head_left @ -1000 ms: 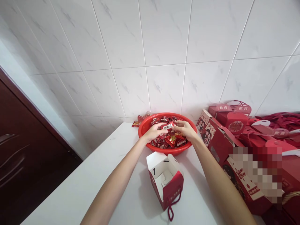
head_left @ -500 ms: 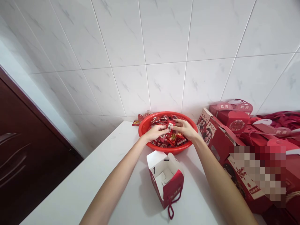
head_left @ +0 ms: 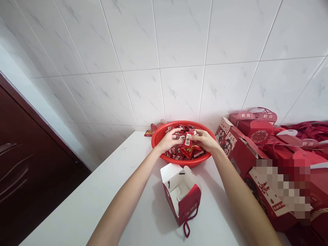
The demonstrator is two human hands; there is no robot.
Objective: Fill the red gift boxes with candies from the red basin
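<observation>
While your right hand (head_left: 207, 140) pinches one small red packet with a white label (head_left: 188, 139), your left hand (head_left: 169, 140) curves beside it, its grip unclear. Both are over one round red plastic basket (head_left: 155, 137); left of it, the smooth white tabletop (head_left: 112, 177) gives room out to its edge. The packet lies at your right fingertips. Nearer you stands one open red cardboard box (head_left: 189, 201); rightward, overlapping red boxes (head_left: 260, 131) defy counting.
</observation>
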